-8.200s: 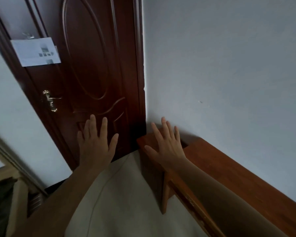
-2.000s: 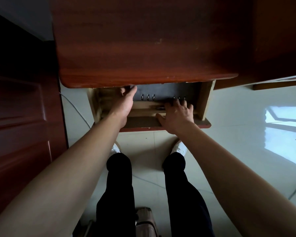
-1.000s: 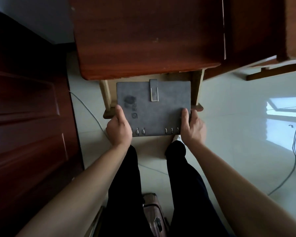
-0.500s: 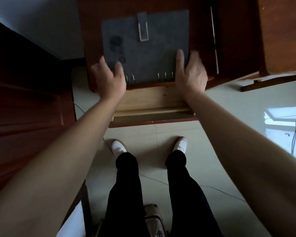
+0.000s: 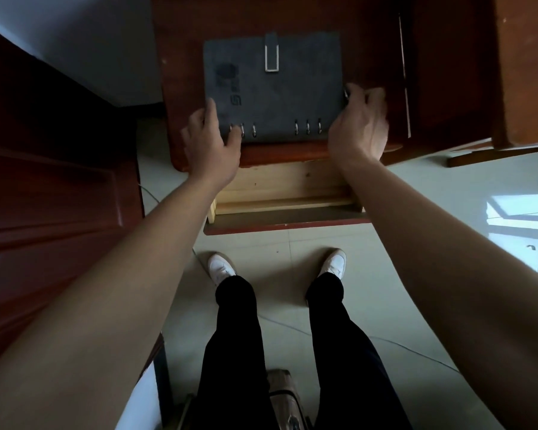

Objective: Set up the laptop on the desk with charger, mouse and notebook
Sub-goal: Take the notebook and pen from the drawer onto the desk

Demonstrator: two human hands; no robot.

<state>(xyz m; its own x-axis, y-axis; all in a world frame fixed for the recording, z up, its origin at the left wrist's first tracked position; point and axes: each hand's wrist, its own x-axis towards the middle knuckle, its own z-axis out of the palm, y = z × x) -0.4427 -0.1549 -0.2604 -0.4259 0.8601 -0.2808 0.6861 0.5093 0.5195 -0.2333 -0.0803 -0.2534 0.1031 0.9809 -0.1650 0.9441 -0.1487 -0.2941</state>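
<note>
One grey notebook (image 5: 274, 91), its cover matte and felt-like, lies flat on the reddish-brown wooden tabletop (image 5: 180, 72), its near edge just short of the tabletop's rounded front edge. Two hands hold it at its near corners: the left hand (image 5: 210, 144) curls its fingers over the near-left corner beside the binding, and the right hand (image 5: 357, 128) grips the right edge with bent fingers. Six metal rings (image 5: 307, 127), in two groups of three, line the notebook's near edge, and one strap clasp (image 5: 271, 55) with a pale metal frame sits at the middle of the far edge. Below the tabletop one drawer (image 5: 286, 187) of pale bare wood stands pulled out. Two white shoes (image 5: 219, 268) rest on the glossy pale tiled floor (image 5: 416, 243), beneath black trousers. A dark red panelled door (image 5: 59, 181) fills the left side.
</note>
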